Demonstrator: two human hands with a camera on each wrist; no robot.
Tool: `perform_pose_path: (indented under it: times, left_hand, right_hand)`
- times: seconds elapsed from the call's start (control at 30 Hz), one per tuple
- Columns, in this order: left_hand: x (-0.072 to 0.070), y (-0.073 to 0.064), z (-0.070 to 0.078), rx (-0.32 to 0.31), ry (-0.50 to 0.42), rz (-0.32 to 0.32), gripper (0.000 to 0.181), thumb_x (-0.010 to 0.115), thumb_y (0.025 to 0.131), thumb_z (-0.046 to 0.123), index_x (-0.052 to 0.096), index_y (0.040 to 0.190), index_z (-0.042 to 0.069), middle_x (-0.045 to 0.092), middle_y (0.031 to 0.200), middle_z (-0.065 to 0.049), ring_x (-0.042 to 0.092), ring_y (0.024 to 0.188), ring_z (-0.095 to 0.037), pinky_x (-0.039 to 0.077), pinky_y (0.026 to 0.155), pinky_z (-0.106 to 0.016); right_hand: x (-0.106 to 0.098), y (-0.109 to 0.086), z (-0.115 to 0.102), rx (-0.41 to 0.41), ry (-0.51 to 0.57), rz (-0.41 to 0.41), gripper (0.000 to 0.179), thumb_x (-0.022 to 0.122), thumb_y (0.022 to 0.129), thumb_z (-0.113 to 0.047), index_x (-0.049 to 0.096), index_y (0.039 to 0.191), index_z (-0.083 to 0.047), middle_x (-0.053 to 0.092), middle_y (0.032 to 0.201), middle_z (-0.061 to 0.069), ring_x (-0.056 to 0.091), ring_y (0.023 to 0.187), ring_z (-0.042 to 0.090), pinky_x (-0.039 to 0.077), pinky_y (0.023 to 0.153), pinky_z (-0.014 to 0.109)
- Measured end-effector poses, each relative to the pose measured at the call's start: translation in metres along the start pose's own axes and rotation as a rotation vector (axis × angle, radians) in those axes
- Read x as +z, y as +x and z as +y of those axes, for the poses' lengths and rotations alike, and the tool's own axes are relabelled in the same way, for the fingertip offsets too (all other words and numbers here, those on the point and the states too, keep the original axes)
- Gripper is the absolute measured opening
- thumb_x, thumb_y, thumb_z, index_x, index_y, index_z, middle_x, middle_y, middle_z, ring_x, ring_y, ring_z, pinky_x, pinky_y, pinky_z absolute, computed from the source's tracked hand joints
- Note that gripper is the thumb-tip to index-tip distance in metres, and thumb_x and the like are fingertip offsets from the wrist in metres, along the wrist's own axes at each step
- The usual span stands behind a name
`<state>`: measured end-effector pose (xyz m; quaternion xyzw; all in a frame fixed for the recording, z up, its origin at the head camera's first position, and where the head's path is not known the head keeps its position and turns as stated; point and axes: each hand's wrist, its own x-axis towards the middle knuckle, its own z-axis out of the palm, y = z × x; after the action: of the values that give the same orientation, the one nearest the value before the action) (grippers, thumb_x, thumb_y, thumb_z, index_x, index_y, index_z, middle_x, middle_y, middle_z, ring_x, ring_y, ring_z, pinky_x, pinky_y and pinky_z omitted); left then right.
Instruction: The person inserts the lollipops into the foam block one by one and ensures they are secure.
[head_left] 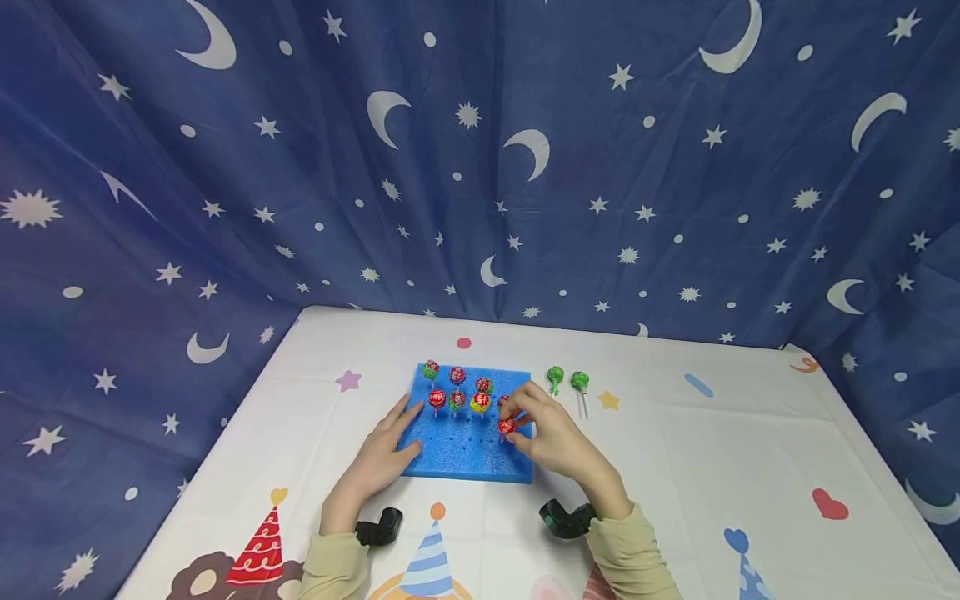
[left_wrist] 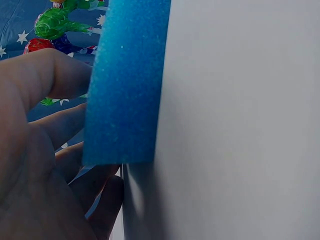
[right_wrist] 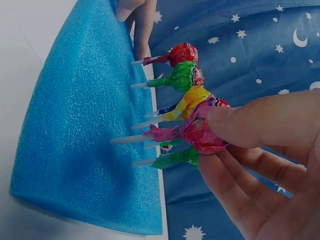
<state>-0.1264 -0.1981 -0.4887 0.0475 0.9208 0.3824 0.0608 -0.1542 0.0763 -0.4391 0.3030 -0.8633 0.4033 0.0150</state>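
Observation:
A blue foam block (head_left: pixel 465 460) lies on the table with two rows of wrapped lollipops (head_left: pixel 457 400) standing in its far half. My right hand (head_left: pixel 553 437) pinches the wrapped head of a pink-red lollipop (right_wrist: pixel 197 131) between thumb and fingers. Its white stick meets the foam in front of the green one in the right wrist view. At the block's left edge, my left hand (head_left: pixel 381 457) rests with relaxed, spread fingers, its thumb over the top face. Small holes show in the foam's near half.
Two green lollipops (head_left: pixel 580 382) lie on the table just right of the block's far corner. A white tablecloth (head_left: pixel 720 467) with printed party figures covers the table. Behind it hangs a dark blue curtain (head_left: pixel 465 217) with moons and stars. Each wrist carries a black camera (head_left: pixel 566 518).

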Motion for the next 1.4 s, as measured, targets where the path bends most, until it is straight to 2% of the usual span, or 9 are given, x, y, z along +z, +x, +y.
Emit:
perform_pose_path:
  times: [0.2,0.6,0.83,1.1,1.4]
  left_hand:
    - [0.000,0.000,0.000,-0.001,-0.003,-0.003,0.061,0.053,0.094,0.018,0.032,0.151,0.014,0.014,0.163,-0.009,0.013,0.148,-0.042,0.012,0.113,-0.071]
    - [0.000,-0.002,0.000,-0.005,-0.007,-0.003,0.061,0.053,0.094,0.018,0.032,0.151,0.014,0.014,0.163,-0.009,0.013,0.148,-0.043,0.013,0.112,-0.071]
    - [0.000,-0.001,0.000,-0.007,-0.011,-0.006,0.061,0.053,0.094,0.018,0.032,0.151,0.015,0.014,0.163,-0.009,0.012,0.148,-0.043,0.012,0.113,-0.071]
    - [0.000,-0.001,0.000,-0.001,-0.009,-0.002,0.061,0.053,0.094,0.018,0.032,0.151,0.015,0.014,0.163,-0.008,0.012,0.148,-0.042,0.013,0.113,-0.070]
    - [0.000,0.000,-0.001,-0.001,-0.005,-0.001,0.061,0.053,0.093,0.018,0.032,0.151,0.015,0.015,0.163,-0.009,0.013,0.148,-0.042,0.013,0.113,-0.070]
  right_hand:
    - [-0.001,-0.001,0.000,-0.006,-0.023,-0.004,0.025,0.071,0.076,0.007,0.064,0.094,-0.009,0.057,0.097,-0.002,0.064,0.089,0.015,0.058,0.080,0.030]
    - [0.000,-0.003,-0.002,0.035,-0.130,-0.005,0.025,0.077,0.078,-0.005,0.067,0.098,-0.016,0.059,0.092,-0.004,0.060,0.084,0.013,0.057,0.074,0.036]
    - [-0.005,-0.003,-0.003,0.051,-0.121,-0.023,0.025,0.075,0.080,-0.006,0.068,0.101,-0.017,0.061,0.096,-0.006,0.060,0.085,0.012,0.057,0.076,0.036]
    - [-0.009,-0.004,-0.003,0.054,-0.112,-0.033,0.026,0.073,0.082,-0.008,0.067,0.108,-0.011,0.065,0.101,-0.004,0.063,0.086,0.015,0.056,0.081,0.040]
    - [-0.018,-0.005,-0.004,0.095,-0.080,-0.021,0.022,0.070,0.086,-0.012,0.067,0.108,-0.016,0.067,0.105,0.002,0.062,0.091,0.015,0.055,0.085,0.044]
